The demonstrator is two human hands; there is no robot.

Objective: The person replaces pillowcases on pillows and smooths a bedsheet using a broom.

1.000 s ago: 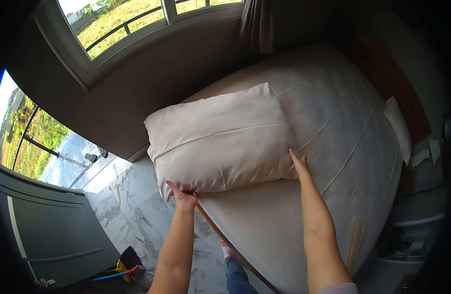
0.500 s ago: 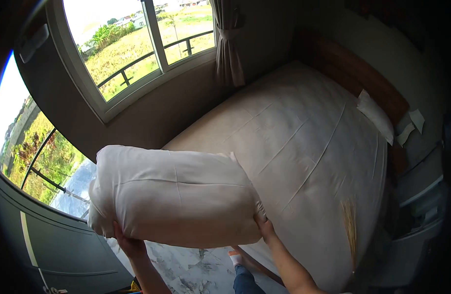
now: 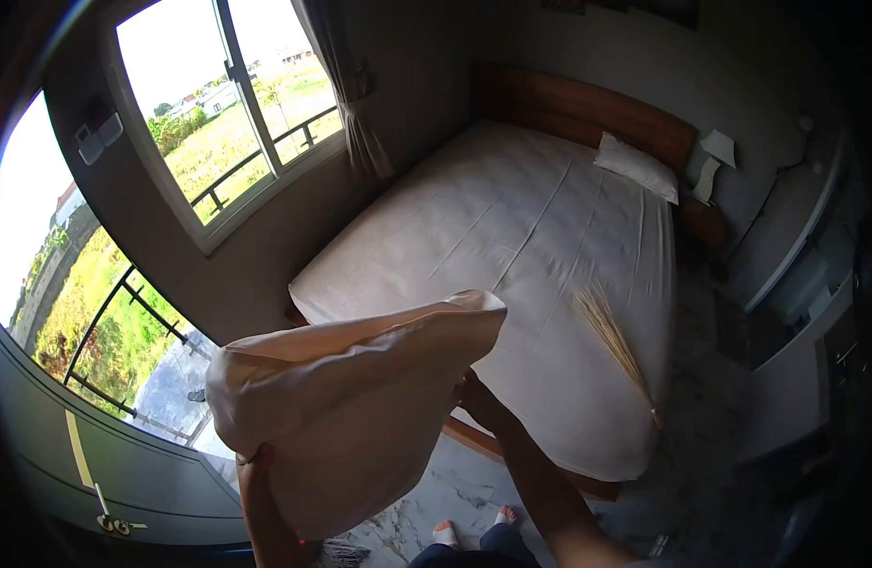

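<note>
pillow (image 3: 360, 402) just got tipped up | left hand (image 3: 257, 462) + right hand (image 3: 472, 394) fingers gripping its sides | probably taking its full weight

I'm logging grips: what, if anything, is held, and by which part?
A pale pinkish, roughly rectangular, cloth-covered pillow: the left hand holds its left edge, the right hand its right edge.

the pillow (image 3: 360, 407) partly hides the left hand (image 3: 257, 462) and right hand (image 3: 473, 394), and the frame's bottom edge crops both forearms (image 3: 523, 462).
</note>
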